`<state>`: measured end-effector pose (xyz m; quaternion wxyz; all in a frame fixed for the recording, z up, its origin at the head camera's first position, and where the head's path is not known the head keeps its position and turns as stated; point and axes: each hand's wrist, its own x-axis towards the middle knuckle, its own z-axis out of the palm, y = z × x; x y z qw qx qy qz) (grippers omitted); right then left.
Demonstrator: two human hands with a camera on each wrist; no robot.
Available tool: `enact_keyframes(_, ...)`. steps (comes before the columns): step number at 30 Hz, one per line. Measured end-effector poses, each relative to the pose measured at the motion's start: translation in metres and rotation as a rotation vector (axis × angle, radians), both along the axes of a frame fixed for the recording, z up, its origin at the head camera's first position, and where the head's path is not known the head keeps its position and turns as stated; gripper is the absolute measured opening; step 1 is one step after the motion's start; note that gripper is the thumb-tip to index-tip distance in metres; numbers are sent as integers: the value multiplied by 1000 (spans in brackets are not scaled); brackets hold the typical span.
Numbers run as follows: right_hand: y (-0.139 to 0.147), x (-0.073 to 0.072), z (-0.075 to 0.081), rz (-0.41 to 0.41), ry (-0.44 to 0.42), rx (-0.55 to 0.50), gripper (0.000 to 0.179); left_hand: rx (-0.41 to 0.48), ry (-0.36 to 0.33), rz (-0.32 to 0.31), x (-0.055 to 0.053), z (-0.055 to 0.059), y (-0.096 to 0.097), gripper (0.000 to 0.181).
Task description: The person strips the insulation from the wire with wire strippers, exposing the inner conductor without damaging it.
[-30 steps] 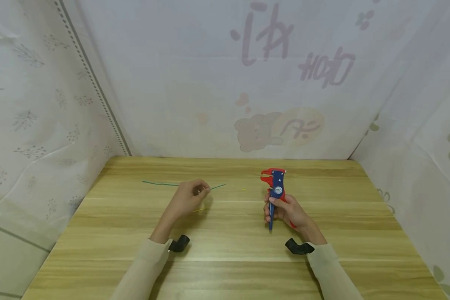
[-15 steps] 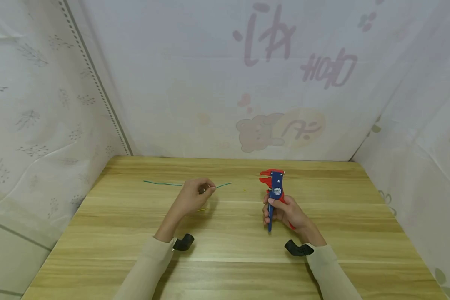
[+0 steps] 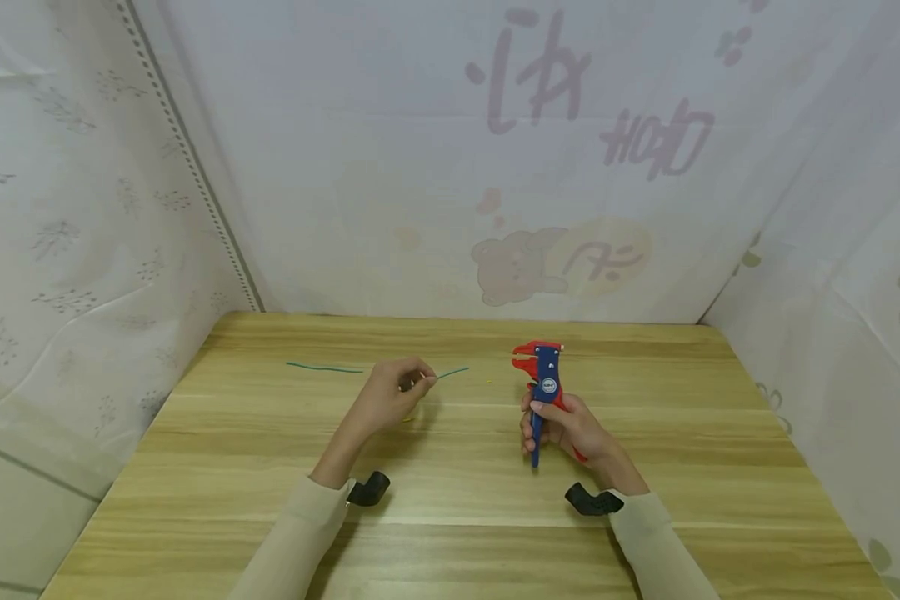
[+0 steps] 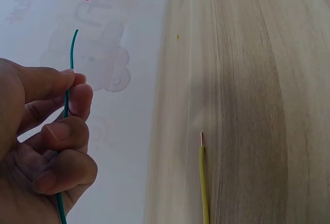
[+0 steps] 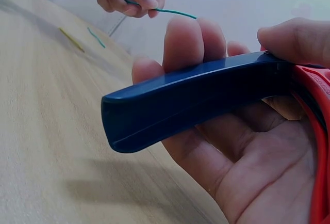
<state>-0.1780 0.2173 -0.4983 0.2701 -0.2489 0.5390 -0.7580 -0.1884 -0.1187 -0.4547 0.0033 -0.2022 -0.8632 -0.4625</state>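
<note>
My left hand (image 3: 399, 390) pinches a green wire (image 4: 72, 51) between thumb and fingertips, its short free end pointing right toward the tool. In the right hand (image 3: 573, 427) is a red and blue wire stripper (image 3: 548, 367), held upright with the fingers around its handles (image 5: 191, 92). The stripper's red jaws face left, apart from each other, with a gap between them and the wire's tip. A yellow wire (image 4: 203, 177) with a bare copper end lies on the table below the left hand, which mostly hides it in the head view.
Another piece of green wire (image 3: 324, 367) lies on the wooden table (image 3: 480, 533), left of the left hand. A tiny yellow scrap (image 3: 488, 382) rests between the hands. Printed cloth (image 3: 390, 167) hangs behind the table and at both sides.
The left hand has shifted slightly right with the green wire, then nearly stopped. The right hand and wire stripper have moved a little left and toward the person.
</note>
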Motion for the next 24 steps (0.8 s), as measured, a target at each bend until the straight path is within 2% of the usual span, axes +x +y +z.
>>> enact_keyframes(14,-4,2,3,30,-10,-13,24,-1,24,11,3,0,2,14)
enact_keyframes(24,-9,3,3,39,-5,-12,19,10,46,6,1,-2,4,17)
